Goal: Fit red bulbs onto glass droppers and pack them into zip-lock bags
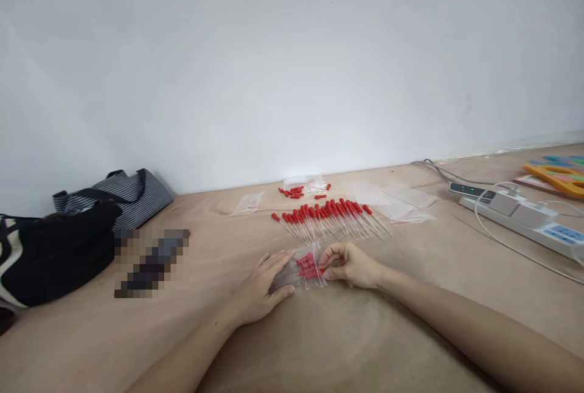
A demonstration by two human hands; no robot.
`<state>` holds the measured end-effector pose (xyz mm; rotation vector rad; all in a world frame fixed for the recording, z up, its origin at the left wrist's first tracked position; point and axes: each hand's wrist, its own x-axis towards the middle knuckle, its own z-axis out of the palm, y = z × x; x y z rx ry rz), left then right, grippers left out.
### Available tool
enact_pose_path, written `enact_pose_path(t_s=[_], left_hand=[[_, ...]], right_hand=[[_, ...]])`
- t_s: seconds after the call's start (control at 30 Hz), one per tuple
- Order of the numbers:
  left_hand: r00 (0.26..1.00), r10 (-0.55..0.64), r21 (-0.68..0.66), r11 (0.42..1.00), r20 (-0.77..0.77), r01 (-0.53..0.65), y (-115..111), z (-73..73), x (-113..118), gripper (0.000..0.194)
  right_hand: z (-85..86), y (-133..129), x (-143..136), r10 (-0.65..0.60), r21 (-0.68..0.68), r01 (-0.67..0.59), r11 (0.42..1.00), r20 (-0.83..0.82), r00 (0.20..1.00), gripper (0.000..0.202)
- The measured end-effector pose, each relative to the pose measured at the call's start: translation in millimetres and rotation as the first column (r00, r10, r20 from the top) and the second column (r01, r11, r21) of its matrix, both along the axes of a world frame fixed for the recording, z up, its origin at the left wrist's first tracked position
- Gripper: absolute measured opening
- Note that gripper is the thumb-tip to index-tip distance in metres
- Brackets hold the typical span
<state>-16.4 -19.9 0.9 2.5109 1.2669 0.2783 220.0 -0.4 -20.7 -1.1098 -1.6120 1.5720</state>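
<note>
Forearms [449, 317] angled inward, a clear bag [305, 270] lies between the spread left hand [265, 286] and curled right hand [350, 265], whose grip is unclear.

Striped bag [145, 198] (beside black bag [64, 253])

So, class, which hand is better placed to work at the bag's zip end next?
Probably the right hand: its thumb and fingers curl at the zip end of the clear bag. The left hand lies flatter over the other end.
</note>
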Motion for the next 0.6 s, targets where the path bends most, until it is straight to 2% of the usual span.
enact_pose_path(t_s=[0.1, 0.27, 0.37, 0.53, 0.6], left_hand=[[1.0, -0.006, -0.002, 1.0, 0.004, 0.006, -0.2, 0.5, -0.1, 0.056], [1.0, -0.029, -0.006, 1.0, 0.005, 0.029, 0.1, 1.6, -0.5, 0.057], [0.999, -0.036, -0.006, 0.999, 0.014, 0.036, 0.3, 1.9, -0.7, 0.057], [0.998, -0.054, 0.0, 0.999, 0.028, 0.054, -0.4, 3.0, -0.2, 0.055], [0.998, -0.056, 0.004, 0.998, 0.032, 0.056, -0.7, 3.2, 0.1, 0.054]], right_hand=[[-1.0, 5.3, -1.2, 0.033, -0.02, -0.032, 0.999, 0.045, 0.998, 0.028], [-8.0, 9.0, -6.7, -0.073, 0.006, 0.072, 0.997, 0.061, 0.995, 0.032], [-8.2, 7.4, -7.7, 0.002, 0.026, -0.004, 1.0, 0.089, 0.996, 0.032], [-7.6, 3.0, -8.9, -0.044, 0.196, 0.015, 0.98, 0.147, 0.988, 0.02], [-8.9, 1.2, -9.6, -0.032, 0.273, -0.016, 0.962, 0.17, 0.985, 0.015]])
